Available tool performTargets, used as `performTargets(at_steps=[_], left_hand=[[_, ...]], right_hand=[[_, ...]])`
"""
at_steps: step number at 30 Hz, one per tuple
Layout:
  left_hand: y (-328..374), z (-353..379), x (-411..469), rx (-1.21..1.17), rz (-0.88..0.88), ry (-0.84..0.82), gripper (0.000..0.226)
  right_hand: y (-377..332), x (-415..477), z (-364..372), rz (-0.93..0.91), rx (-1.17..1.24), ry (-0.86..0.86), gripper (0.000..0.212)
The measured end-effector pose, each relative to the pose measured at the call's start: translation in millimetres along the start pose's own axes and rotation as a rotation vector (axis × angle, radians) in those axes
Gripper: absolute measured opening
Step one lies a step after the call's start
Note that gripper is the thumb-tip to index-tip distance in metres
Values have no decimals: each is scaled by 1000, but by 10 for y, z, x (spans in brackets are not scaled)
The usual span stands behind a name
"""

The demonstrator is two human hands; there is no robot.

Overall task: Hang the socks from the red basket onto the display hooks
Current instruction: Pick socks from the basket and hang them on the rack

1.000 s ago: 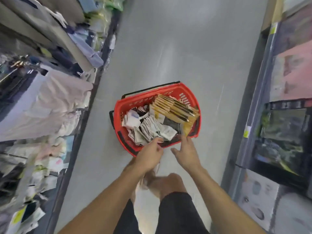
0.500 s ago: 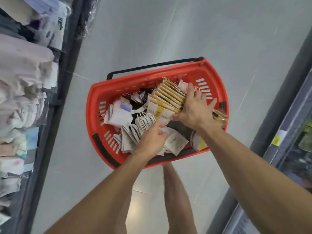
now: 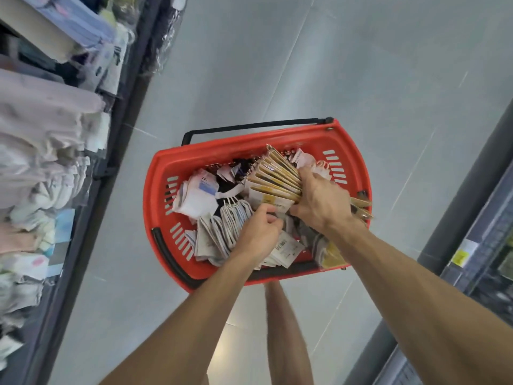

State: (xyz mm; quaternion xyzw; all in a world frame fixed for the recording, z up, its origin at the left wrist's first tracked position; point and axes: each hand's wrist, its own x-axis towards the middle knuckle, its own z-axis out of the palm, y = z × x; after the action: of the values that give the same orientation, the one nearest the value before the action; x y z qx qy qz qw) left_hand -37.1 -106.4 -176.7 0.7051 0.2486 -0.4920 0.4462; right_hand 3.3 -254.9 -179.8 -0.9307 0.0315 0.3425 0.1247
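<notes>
Right hand (image 3: 319, 202), earlier splayed, now clamps the yellow-carded sock stack (image 3: 273, 177) in the red basket (image 3: 155, 198); left hand (image 3: 256, 234) pinches its front card, fingertips hidden.

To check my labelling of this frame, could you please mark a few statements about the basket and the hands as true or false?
1. The red basket stands on the floor. True.
2. The right hand grips the stack of yellow-edged sock packs. True.
3. The left hand rests on a shelf. False: it is in the basket, fingers curled at the stack's near end.
4. A hand lifts the basket's black handle. False: it lies folded at the far rim, untouched.
</notes>
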Motion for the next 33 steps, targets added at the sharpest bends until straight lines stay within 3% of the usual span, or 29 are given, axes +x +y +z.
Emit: performTargets(at_steps=[5,9,20,25,33], left_hand=[[-7,-34,-63,-66,-4,16,29],[-42,-46,-153,-88,-8,17,26],[-46,-96,-21,-63,-15,66,30],[-153,-106,-22,-32,-39,44,34],[-191,-205,-15,-45,-64,107,46]], right_hand=[[46,-153,-178,-41,7,32,65],[-9,-132,-352,0,-42,-100,52],[-261,22,-110,-80,-540,-147,64],[-301,-49,-5,-109,-585,-180,72],[-425,34,47,88,-492,-367,95]])
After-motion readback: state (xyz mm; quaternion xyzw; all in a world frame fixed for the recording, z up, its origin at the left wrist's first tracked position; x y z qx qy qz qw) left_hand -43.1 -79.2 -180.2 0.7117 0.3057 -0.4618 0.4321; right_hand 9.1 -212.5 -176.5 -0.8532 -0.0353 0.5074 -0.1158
